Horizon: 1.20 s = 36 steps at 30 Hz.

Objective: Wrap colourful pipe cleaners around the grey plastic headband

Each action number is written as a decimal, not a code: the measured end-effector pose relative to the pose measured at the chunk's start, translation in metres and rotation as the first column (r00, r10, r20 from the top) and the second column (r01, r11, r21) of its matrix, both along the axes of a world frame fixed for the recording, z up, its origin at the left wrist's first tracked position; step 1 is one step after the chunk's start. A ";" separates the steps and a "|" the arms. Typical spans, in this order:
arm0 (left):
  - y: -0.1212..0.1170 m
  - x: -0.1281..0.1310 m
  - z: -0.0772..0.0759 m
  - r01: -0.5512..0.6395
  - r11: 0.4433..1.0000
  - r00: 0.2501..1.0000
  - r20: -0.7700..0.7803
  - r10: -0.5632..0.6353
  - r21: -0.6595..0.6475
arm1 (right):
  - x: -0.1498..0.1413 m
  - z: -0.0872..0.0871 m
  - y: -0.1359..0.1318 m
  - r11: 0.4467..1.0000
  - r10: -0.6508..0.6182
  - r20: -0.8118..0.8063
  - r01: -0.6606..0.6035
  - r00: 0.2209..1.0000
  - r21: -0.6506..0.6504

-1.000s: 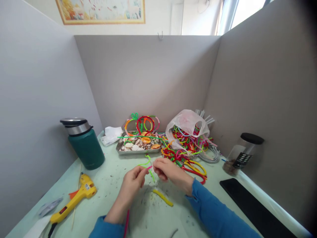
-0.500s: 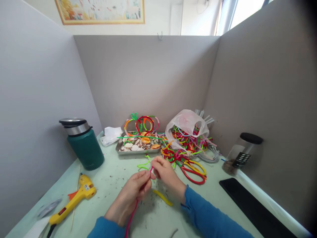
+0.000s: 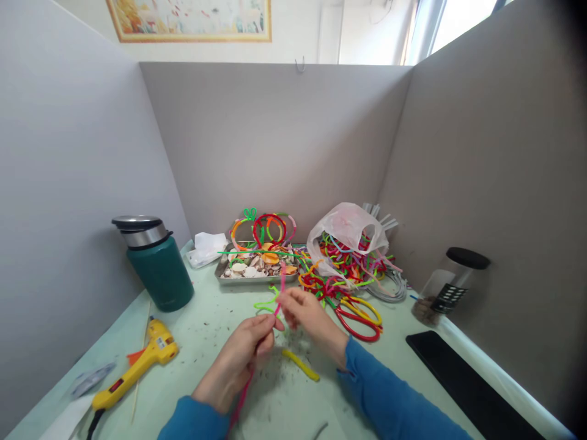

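A bright pink pipe cleaner point(image 3: 242, 396) runs up through my left hand point(image 3: 238, 354), pinched between thumb and fingers. Its lower end hangs below that hand, and its top sticks up above the fingers. My right hand point(image 3: 309, 313) is closed at the upper stretch of the same pipe cleaner, its fingertips partly hidden. Just behind my hands, a bent lime-green pipe cleaner point(image 3: 266, 304) lies on the table. A short yellow fuzzy piece point(image 3: 300, 365) rests in front of them.
Behind are a metal tray point(image 3: 257, 280) of shells, pipe-cleaner rings point(image 3: 269, 231) and a plastic bag point(image 3: 343, 223) of pipe cleaners. Red-and-yellow-handled scissors point(image 3: 358, 330) lie right, near a jar point(image 3: 452, 287) and black strip point(image 3: 468, 379). Left are a green bottle point(image 3: 160, 272) and glue gun point(image 3: 137, 370).
More of the pink pipe cleaner now stands up above my fingers. My right hand has shifted slightly lower and left, while my left hand has moved a little left.
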<state>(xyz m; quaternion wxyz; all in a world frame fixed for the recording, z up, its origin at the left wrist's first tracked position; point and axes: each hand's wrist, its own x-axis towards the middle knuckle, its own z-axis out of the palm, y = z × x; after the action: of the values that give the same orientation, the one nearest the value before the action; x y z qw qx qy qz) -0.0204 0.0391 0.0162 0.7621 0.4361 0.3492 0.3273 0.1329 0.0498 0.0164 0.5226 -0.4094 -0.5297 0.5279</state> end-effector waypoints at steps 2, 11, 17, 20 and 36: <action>0.000 -0.001 0.001 0.007 1.000 1.000 0.022 -0.007 -0.012 | -0.006 -0.001 -0.004 0.995 0.073 0.108 -0.081 0.991 0.066; -0.007 -0.002 0.008 0.117 0.990 0.988 -0.112 -0.109 0.074 | 0.029 0.009 0.017 0.943 -0.321 -0.242 0.332 0.916 0.004; -0.005 -0.003 0.012 0.107 0.985 0.965 -0.254 -0.070 0.135 | 0.049 0.012 0.025 0.887 -0.439 -0.284 0.462 0.852 0.013; -0.004 -0.002 0.012 0.098 0.984 0.957 -0.286 -0.052 0.150 | 0.055 0.015 0.026 0.853 -0.488 -0.296 0.521 0.821 0.037; -0.004 -0.001 0.016 -0.030 0.988 0.974 -0.219 0.064 0.154 | 0.009 0.013 0.000 0.981 -0.146 0.181 0.119 0.973 0.152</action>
<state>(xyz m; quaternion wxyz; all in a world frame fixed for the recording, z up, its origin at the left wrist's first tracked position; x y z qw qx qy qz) -0.0215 0.0347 0.0326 0.6752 0.5177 0.4171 0.3196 0.1423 0.0502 0.0298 0.5310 -0.4550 -0.5846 0.4114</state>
